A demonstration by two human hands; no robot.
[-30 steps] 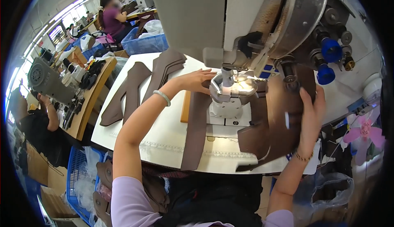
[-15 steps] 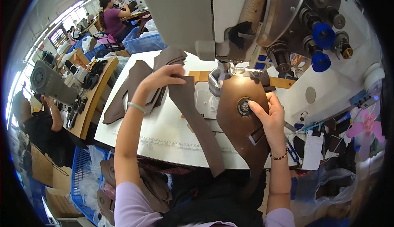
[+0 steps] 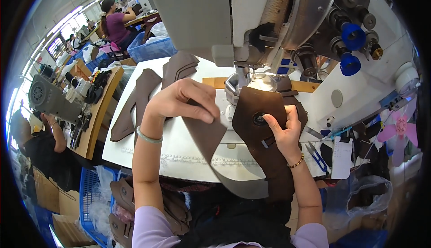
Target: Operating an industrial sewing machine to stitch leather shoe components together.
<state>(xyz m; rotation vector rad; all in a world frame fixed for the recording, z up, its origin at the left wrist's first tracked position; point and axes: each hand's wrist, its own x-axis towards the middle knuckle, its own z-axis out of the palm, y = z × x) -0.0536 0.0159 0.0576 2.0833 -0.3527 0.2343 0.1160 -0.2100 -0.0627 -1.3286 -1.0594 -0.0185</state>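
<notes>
In front of the sewing machine (image 3: 188, 19), my right hand (image 3: 287, 133) grips a dark brown leather piece (image 3: 253, 100), thumb on top beside its round dark badge (image 3: 259, 118). A small slotted tab lies below the badge, and the piece's long tail hangs over the table edge. My left hand (image 3: 186, 102) is closed on the wide upper end of a grey-brown leather strip (image 3: 208, 136). That strip curves down and right, its lower end meeting the brown tail. Behind my left hand, several cut leather pieces (image 3: 146, 84) lie in overlapping stacks.
The lit needle area (image 3: 260, 82) is just beyond the brown piece. Blue-handled snips (image 3: 318, 158) lie at the table's right edge, near a white card (image 3: 342, 158) and a pink fan (image 3: 399, 129). At lower left, a blue basket (image 3: 90, 189) stands by more leather pieces. Co-workers sit further left.
The brown leather piece has come toward me, away from the needle area. My left hand has moved nearer and right with the strip, which now bends and twists at its lower end.
</notes>
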